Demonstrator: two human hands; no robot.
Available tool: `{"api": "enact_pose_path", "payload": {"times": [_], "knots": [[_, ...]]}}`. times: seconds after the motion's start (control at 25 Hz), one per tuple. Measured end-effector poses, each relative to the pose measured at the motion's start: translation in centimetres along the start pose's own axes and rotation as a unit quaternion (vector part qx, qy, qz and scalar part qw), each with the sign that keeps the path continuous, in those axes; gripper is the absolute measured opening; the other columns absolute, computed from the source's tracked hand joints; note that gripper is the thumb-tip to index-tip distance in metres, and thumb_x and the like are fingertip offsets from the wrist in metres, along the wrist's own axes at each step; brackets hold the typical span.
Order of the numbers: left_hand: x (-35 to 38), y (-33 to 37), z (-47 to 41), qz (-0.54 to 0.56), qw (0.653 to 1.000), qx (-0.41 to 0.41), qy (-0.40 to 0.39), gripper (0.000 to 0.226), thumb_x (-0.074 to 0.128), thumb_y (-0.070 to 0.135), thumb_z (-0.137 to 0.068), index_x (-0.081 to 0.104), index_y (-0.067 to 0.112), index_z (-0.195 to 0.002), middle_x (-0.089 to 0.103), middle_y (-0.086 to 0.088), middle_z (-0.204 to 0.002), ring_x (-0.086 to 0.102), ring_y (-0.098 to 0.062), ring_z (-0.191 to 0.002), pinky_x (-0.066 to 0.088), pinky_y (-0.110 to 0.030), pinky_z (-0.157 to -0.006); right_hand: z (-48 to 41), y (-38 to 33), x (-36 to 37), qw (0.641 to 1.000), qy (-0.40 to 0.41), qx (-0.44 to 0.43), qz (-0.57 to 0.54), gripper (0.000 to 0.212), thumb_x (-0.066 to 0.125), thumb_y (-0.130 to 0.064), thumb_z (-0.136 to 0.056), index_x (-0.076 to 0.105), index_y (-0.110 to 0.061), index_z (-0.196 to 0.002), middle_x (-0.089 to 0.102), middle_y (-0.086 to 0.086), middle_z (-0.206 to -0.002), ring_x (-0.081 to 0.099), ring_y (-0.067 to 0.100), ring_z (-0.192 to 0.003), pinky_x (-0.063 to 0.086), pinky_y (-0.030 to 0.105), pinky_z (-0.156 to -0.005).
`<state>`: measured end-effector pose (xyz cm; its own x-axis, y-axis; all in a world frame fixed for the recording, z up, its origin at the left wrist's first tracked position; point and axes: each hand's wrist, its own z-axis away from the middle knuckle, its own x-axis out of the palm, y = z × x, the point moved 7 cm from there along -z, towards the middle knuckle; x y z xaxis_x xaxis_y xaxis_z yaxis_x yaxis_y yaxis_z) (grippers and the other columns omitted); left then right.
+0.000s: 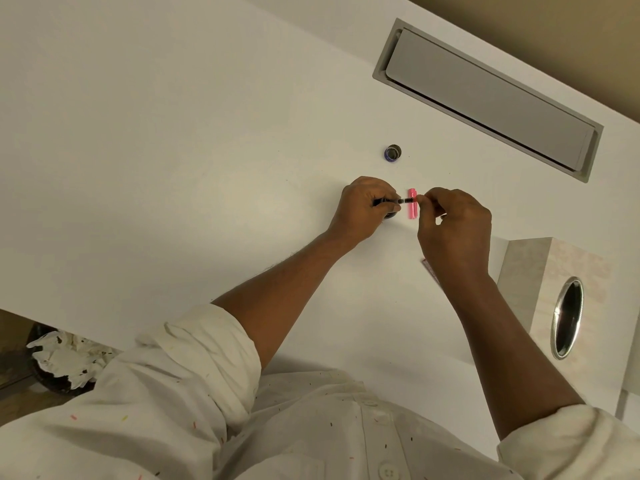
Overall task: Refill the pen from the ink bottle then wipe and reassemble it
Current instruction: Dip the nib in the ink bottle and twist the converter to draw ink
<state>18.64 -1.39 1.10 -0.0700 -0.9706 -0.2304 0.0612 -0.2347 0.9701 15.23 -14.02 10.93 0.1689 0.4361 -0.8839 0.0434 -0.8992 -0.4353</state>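
Note:
My left hand (365, 207) grips the dark front section of the pen (403, 200), held level above the white desk (173, 133). My right hand (450, 226) pinches the red end of that pen part between thumb and fingertips. A pink pen piece (412, 209) lies on the desk just below the held part. Under my left hand a dark round thing (391, 215) peeks out, mostly hidden. A small round dark cap with a purple rim (392, 153) stands on the desk farther back.
A grey cable hatch (485, 95) is set into the desk at the back right. A pale tissue box with an oval opening (568, 317) stands at the right. Below the desk's left edge is a bin with crumpled stained tissues (65, 358).

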Motion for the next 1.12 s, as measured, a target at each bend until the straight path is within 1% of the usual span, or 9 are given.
{"api": "enact_pose_path", "payload": {"times": [0.16,0.24,0.32,0.48,0.56,0.68,0.88,1.04,1.12], "knots": [[0.0,-0.1,0.0,-0.002,1.0,0.0,0.0,0.01,0.073,0.002,-0.072,0.074,0.001,-0.081,0.072,-0.011,-0.086,0.061,-0.018,-0.087,0.045,-0.011,-0.077,-0.1,-0.1,-0.2,1.0,0.007,0.001,0.026,0.02,0.058,-0.023,-0.091,0.07,-0.009,-0.086,0.069,0.006,-0.074,0.06,0.022,-0.065,0.047,0.034,-0.061],[-0.1,-0.1,0.0,0.0,1.0,-0.003,0.001,0.01,0.073,0.001,-0.072,0.074,0.001,-0.081,0.072,-0.011,-0.086,0.061,-0.017,-0.087,0.045,-0.013,-0.077,-0.2,-0.3,-0.3,1.0,0.007,0.001,0.016,0.019,0.059,-0.024,-0.09,0.07,-0.009,-0.088,0.07,0.005,-0.077,0.062,0.021,-0.067,0.05,0.035,-0.063],[-0.1,0.0,0.0,0.002,1.0,-0.005,0.0,0.01,0.072,0.001,-0.072,0.074,0.001,-0.082,0.072,-0.011,-0.086,0.06,-0.017,-0.087,0.046,-0.016,-0.078,-0.1,-0.3,-0.3,0.999,0.001,0.027,-0.02,0.018,0.064,-0.023,-0.087,0.069,-0.008,-0.096,0.071,0.004,-0.085,0.063,0.018,-0.07,0.049,0.029,-0.067],[-0.1,0.2,0.0,-0.02,1.0,0.003,-0.003,0.01,0.072,0.003,-0.073,0.074,0.001,-0.083,0.073,-0.011,-0.087,0.06,-0.016,-0.086,0.044,-0.013,-0.077,0.2,1.2,1.0,0.984,-0.033,0.127,-0.121,0.037,0.073,-0.019,-0.082,0.061,-0.012,-0.116,0.066,-0.005,-0.09,0.062,0.007,-0.073,0.045,0.007,-0.067],[-0.1,0.2,0.0,-0.022,1.0,0.005,-0.002,0.011,0.072,0.003,-0.073,0.074,0.002,-0.083,0.073,-0.011,-0.087,0.06,-0.016,-0.086,0.046,-0.014,-0.078,0.3,1.7,1.6,0.977,-0.034,0.149,-0.149,0.036,0.073,-0.015,-0.081,0.062,-0.011,-0.115,0.066,-0.005,-0.089,0.063,0.007,-0.074,0.045,0.002,-0.068],[-0.2,0.3,0.1,-0.014,1.0,-0.001,0.002,0.01,0.073,0.002,-0.072,0.074,0.002,-0.082,0.073,-0.011,-0.087,0.062,-0.019,-0.088,0.048,-0.02,-0.079,0.3,1.7,2.0,0.976,-0.024,0.148,-0.158,0.026,0.073,-0.013,-0.082,0.066,-0.007,-0.106,0.067,-0.004,-0.087,0.064,0.007,-0.074,0.045,0.002,-0.07],[-0.3,0.5,0.1,-0.015,1.0,-0.004,-0.007,0.012,0.072,0.004,-0.074,0.074,0.0,-0.085,0.072,-0.013,-0.09,0.061,-0.018,-0.089,0.044,-0.009,-0.077,0.1,1.5,1.8,0.977,-0.009,0.142,-0.158,0.012,0.071,-0.014,-0.084,0.071,-0.008,-0.093,0.065,-0.006,-0.08,0.064,0.01,-0.072,0.044,0.001,-0.069],[-0.3,0.1,0.0,0.013,0.999,-0.034,-0.015,0.021,0.072,0.006,-0.075,0.072,0.001,-0.096,0.072,-0.014,-0.099,0.063,-0.018,-0.091,0.043,-0.002,-0.077,0.2,1.9,1.9,0.975,-0.008,0.158,-0.154,0.015,0.07,-0.016,-0.085,0.072,-0.006,-0.096,0.066,-0.006,-0.081,0.064,0.009,-0.072,0.042,0.0,-0.068],[-0.3,0.0,0.0,0.019,0.999,-0.046,-0.021,0.028,0.073,0.007,-0.075,0.07,0.002,-0.103,0.071,-0.013,-0.103,0.061,-0.013,-0.091,0.041,0.002,-0.078,0.3,2.1,1.9,0.975,-0.004,0.162,-0.152,0.017,0.07,-0.017,-0.085,0.072,-0.005,-0.098,0.067,-0.004,-0.082,0.064,0.01,-0.073,0.042,0.0,-0.068]]}}
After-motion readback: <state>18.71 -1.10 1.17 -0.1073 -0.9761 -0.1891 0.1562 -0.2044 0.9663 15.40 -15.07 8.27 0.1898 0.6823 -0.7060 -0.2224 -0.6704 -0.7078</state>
